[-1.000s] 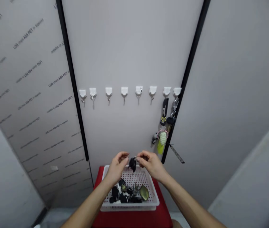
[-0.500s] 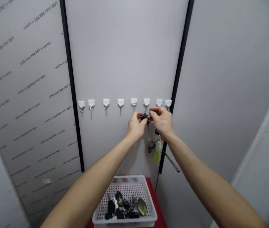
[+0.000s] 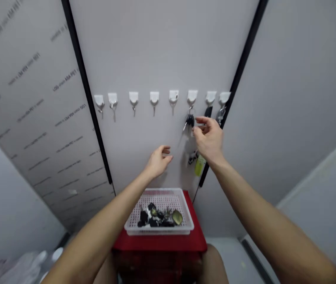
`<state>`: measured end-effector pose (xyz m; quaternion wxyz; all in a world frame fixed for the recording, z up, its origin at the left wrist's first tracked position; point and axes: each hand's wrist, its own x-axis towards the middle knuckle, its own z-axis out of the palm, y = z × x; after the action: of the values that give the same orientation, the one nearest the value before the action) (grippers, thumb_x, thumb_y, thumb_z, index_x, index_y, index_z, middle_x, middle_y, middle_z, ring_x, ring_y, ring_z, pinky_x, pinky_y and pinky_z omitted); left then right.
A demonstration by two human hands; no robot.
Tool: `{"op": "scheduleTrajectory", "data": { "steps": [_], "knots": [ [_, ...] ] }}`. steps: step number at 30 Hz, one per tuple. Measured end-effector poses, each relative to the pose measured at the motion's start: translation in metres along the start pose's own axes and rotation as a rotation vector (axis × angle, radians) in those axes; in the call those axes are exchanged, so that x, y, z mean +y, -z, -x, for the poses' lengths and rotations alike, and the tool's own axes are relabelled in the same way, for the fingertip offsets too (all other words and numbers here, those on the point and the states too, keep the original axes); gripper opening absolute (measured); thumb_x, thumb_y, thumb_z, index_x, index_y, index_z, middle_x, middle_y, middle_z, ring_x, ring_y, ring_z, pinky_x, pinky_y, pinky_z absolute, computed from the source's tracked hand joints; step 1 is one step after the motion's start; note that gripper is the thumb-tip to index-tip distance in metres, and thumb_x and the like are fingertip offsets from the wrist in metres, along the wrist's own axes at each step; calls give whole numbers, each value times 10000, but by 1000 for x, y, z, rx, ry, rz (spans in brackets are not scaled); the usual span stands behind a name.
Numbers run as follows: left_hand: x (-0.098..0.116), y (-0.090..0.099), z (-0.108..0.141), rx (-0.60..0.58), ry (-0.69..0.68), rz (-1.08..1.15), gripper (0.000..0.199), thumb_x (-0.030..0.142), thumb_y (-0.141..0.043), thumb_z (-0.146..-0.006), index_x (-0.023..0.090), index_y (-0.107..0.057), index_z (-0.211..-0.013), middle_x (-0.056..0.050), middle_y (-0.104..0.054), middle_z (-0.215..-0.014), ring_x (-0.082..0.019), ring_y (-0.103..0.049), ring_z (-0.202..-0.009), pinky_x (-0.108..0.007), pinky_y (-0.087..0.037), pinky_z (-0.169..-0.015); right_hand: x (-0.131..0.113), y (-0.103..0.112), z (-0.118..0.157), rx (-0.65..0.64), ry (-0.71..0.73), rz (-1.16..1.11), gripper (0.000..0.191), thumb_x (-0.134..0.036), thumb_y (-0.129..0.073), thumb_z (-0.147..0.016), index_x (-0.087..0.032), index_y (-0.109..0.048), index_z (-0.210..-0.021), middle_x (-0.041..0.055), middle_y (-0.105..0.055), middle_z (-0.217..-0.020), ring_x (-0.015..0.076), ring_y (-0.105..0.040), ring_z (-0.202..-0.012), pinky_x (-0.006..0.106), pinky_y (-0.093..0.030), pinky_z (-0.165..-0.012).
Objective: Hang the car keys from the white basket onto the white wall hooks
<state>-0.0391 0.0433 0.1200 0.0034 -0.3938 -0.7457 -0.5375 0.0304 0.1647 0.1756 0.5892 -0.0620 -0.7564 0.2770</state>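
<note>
A bunch of dark keys point(image 3: 189, 120) hangs by its ring from a white hook point(image 3: 192, 96) on the wall panel. My right hand point(image 3: 209, 138) is just to the right of these keys, fingers apart, with nothing visible in them. Lower and to the left, my left hand point(image 3: 158, 161) is in the air before the panel, thumb and fingers parted and empty. Behind my right hand, more keys point(image 3: 208, 111) and a yellow-green tag point(image 3: 199, 165) hang from the right-hand hooks, partly hidden.
Several more white hooks point(image 3: 154, 97) run in a row to the left. Below, a white plastic basket point(image 3: 188, 209) holds keys and a leaf-shaped brass-coloured piece point(image 3: 177, 217); it stands on a red stool point(image 3: 158, 242). Dark strips point(image 3: 87, 86) border the panel. Plastic bags lie at lower left.
Both hands have let go of the dark keys, which now hang from the hook. My left hand has dropped down and left. The view has tilted downward.
</note>
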Motion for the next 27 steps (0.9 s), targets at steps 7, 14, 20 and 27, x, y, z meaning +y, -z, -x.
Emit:
{"op": "scheduleTrajectory", "data": {
  "steps": [7, 14, 20, 27],
  "knots": [
    [-97, 14, 93, -375, 120, -529, 270, 175, -429, -628, 160, -509, -886, -57, -575, -858, -161, -512, -781, -275, -387, -700, 28, -28, 159, -902, -144, 56, 180, -155, -418, -641, -143, -550, -763, 36, -553, -709, 102, -484, -610, 222, -383, -607],
    [-117, 14, 123, -596, 56, -826, 286, 88, -400, -598, 161, -517, -849, -62, -561, -857, -178, -492, -829, -276, -372, -728, 41, -51, 212, -1209, -108, 181, 252, -177, -454, -613, -165, -534, -851, 56, -562, -846, 159, -480, -805, 247, -337, -719],
    [-120, 8, 116, -591, 20, -924, 250, 125, -435, -589, 138, -523, -823, -91, -554, -845, -209, -482, -821, -302, -371, -716, 42, -48, 212, -1215, -191, 251, 271, -184, -416, -630, -190, -515, -882, 39, -571, -874, 155, -493, -822, 239, -334, -718],
    [-126, 6, 117, -500, 97, -881, 269, 315, -515, -562, 152, -499, -775, -88, -563, -788, -227, -499, -766, -301, -373, -645, 44, -47, 215, -1179, -236, 319, 273, -184, -406, -624, -189, -523, -871, 46, -575, -869, 169, -496, -820, 255, -340, -710]
  ]
}}
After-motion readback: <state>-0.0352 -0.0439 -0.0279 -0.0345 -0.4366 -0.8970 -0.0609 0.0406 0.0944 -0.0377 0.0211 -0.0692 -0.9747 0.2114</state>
